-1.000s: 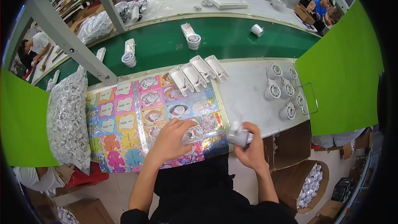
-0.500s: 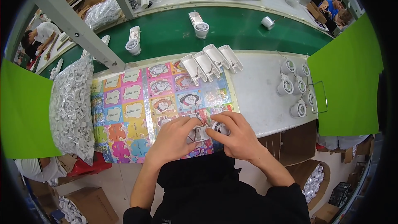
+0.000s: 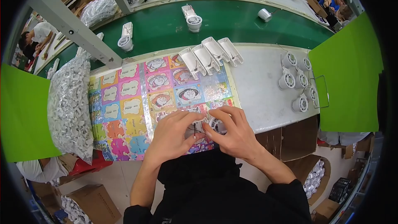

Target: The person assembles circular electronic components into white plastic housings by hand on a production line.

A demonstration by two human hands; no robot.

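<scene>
My left hand (image 3: 172,137) and my right hand (image 3: 234,135) meet over the near edge of a colourful patterned mat. Closed around its side, my right hand grips a white round lamp head (image 3: 217,125) with a ringed face. The fingers of my left hand are bent around a white plastic piece (image 3: 194,127) with thin dark wires, right beside the lamp head. Fingers cover much of both parts, so whether they are joined I cannot tell. Several white trough-shaped shells (image 3: 207,58) lie in a slanted row beyond my hands.
Several white lamp heads with wires (image 3: 287,81) stand at the right by a green panel (image 3: 348,74). A green conveyor belt (image 3: 157,23) carries more white assemblies (image 3: 193,23). A clear bag of small white parts (image 3: 70,108) sits at left. Other people work in the background.
The white piece at my left fingers is turned, and its dark wires sit differently. My fingers have shifted slightly. Assemblies on the belt have moved a little to the left. The view has tilted slightly.
</scene>
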